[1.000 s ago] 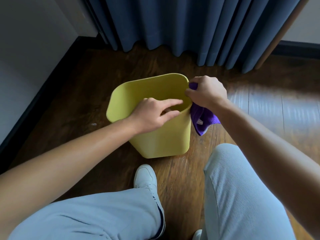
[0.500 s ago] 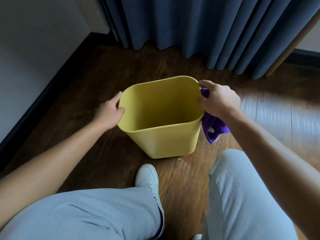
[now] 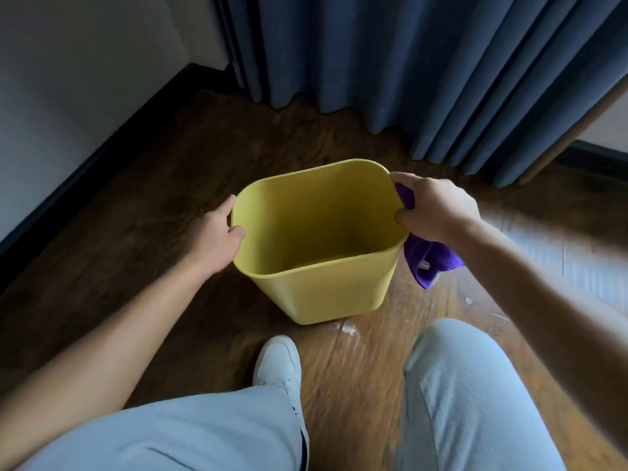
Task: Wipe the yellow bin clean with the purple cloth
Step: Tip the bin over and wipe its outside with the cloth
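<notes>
Yellow bin (image 3: 326, 287) stands upright on the wooden floor (image 3: 170, 185) between both hands: left hand (image 3: 217, 237) grips its left rim, right hand (image 3: 433, 212) pinches the purple cloth (image 3: 430, 260) against the right rim, outside the bin.

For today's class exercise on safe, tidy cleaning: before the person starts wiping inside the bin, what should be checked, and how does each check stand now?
1. Bin upright on the floor: ok.
2. Left hand steadying the left rim: ok.
3. Cloth held in the right hand: ok.
4. Cloth inside the bin, ready to wipe: not ok, it hangs outside the right wall.
5. Bin empty of rubbish: ok.
6. Inside wall free of dirt: cannot tell.
</notes>
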### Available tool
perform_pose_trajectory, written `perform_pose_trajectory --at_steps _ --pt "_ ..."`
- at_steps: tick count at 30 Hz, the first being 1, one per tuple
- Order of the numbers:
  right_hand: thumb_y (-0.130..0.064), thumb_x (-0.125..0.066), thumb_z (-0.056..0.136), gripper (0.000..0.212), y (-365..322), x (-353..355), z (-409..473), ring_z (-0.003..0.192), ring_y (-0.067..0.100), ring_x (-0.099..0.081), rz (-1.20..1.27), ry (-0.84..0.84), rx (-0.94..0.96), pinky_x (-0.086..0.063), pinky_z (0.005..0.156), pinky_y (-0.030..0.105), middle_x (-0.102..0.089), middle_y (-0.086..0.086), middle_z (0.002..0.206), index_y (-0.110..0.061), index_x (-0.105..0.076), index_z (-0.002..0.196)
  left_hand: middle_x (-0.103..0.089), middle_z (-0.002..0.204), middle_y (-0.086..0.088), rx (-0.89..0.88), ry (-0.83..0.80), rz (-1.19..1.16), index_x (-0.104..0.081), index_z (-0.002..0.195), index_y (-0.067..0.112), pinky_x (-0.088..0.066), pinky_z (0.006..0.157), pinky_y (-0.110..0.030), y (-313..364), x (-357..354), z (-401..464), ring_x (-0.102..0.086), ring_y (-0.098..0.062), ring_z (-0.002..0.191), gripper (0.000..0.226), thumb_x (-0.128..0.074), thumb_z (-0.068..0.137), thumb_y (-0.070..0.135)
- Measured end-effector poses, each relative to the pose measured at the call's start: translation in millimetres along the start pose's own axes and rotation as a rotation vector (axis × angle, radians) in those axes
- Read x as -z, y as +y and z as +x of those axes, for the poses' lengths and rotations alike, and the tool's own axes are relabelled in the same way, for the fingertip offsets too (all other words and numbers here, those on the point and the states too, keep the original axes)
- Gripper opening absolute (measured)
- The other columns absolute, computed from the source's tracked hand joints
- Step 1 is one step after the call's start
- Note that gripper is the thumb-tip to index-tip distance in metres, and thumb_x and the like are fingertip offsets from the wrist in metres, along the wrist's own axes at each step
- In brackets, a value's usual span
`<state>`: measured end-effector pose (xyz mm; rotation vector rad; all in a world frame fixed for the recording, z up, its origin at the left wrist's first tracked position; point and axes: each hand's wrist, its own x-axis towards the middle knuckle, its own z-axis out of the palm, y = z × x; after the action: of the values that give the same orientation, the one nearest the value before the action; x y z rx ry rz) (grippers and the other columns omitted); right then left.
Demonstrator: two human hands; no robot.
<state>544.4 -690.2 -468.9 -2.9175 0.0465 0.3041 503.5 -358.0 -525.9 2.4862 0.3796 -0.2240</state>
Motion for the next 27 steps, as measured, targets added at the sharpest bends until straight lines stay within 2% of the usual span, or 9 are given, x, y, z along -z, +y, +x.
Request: perform_pose_trajectory --at_steps 2,5,9,13,18,20,23,25,27 --pt "-0.029 -0.066 0.086 0.074 -16.5 -1.4 8.9 0.113 0.031 -0.065 -0.039 0.055 0.058 -0.041 0.071 0.031 -0.067 0.003 0.129 -0.05 -0.042 0.153 -0.054 0.059 0.0 0.01 0.02 0.0 -0.028 0.161 0.024 -0.041 0.05 -0.031 -10.4 7.9 0.0 -0.053 -0.02 0.051 0.067 -0.057 0.101 0.018" --pt "-0.028 -0.064 0.087 0.073 -44.2 0.1 29.5 0.11 0.03 -0.065 -0.055 0.068 0.131 -0.039 0.069 0.03 -0.066 0.002 0.125 -0.05 -0.042 0.153 -0.061 0.062 -0.007 0.049 0.067 0.012 -0.027 0.161 0.026 -0.048 0.058 -0.036 -24.4 29.9 3.1 -0.06 -0.026 0.059 0.069 -0.058 0.099 0.021" --pt "-0.03 -0.061 0.091 0.07 -80.8 4.0 64.8 0.109 0.031 -0.064 -0.096 0.092 0.213 -0.038 0.07 0.032 -0.064 0.004 0.125 -0.049 -0.04 0.155 -0.065 0.065 -0.008 0.059 0.171 0.026 -0.025 0.162 0.024 -0.05 0.061 -0.038 -35.6 58.1 11.4 -0.063 -0.028 0.064 0.07 -0.057 0.099 0.023" --pt "-0.028 -0.057 0.097 0.065 -124.7 0.1 107.8 0.11 0.032 -0.063 -0.132 0.145 0.298 -0.04 0.071 0.034 -0.062 0.006 0.13 -0.05 -0.037 0.155 -0.072 0.09 -0.01 0.093 0.29 0.105 -0.023 0.162 0.02 -0.054 0.074 -0.044 -48.9 78.5 25.1 -0.066 -0.032 0.084 0.072 -0.059 0.1 0.027" --pt "-0.028 -0.056 0.101 0.063 -189.6 -14.0 148.5 0.111 0.034 -0.062 -0.216 0.196 0.436 -0.042 0.073 0.037 -0.057 0.009 0.13 -0.051 -0.035 0.156 -0.07 0.103 -0.015 0.233 0.382 0.147 -0.037 0.152 0.012 -0.047 0.068 -0.039 -67.3 98.2 23.1 -0.066 -0.04 0.096 0.062 -0.061 0.097 0.029" --pt "-0.027 -0.057 0.103 0.063 -214.8 -20.7 157.7 0.114 0.035 -0.06 -0.247 0.211 0.488 -0.045 0.076 0.039 -0.055 0.01 0.133 -0.05 -0.034 0.156 -0.071 0.098 -0.014 0.289 0.406 0.107 -0.039 0.148 0.009 -0.044 0.068 -0.037 -72.8 99.7 16.4 -0.067 -0.037 0.09 0.06 -0.061 0.096 0.028" --pt "-0.027 -0.059 0.102 0.063 -247.7 -32.2 166.3 0.123 0.037 -0.055 -0.32 0.237 0.548 -0.048 0.084 0.042 -0.052 0.012 0.139 -0.048 -0.035 0.156 -0.066 0.07 0.0 0.352 0.412 0.02 -0.038 0.148 0.007 -0.04 0.058 -0.03 -83.0 94.6 6.3 -0.056 -0.009 0.056 0.059 -0.059 0.097 0.026" --pt "-0.029 -0.059 0.102 0.062 -266.6 -37.5 170.3 0.125 0.038 -0.054 -0.361 0.248 0.589 -0.046 0.082 0.042 -0.051 0.012 0.141 -0.048 -0.035 0.156 -0.067 0.065 0.001 0.376 0.427 -0.005 -0.033 0.153 0.008 -0.04 0.057 -0.029 -93.4 89.6 3.2 -0.051 -0.001 0.052 0.063 -0.058 0.098 0.027" --pt "-0.03 -0.06 0.102 0.061 -282.6 -43.0 173.7 0.124 0.038 -0.054 -0.374 0.254 0.623 -0.043 0.078 0.042 -0.05 0.012 0.142 -0.049 -0.035 0.155 -0.069 0.066 0.0 0.394 0.458 -0.018 -0.025 0.158 0.008 -0.045 0.066 -0.031 -102.7 88.7 2.1 -0.056 -0.004 0.057 0.069 -0.057 0.099 0.028"
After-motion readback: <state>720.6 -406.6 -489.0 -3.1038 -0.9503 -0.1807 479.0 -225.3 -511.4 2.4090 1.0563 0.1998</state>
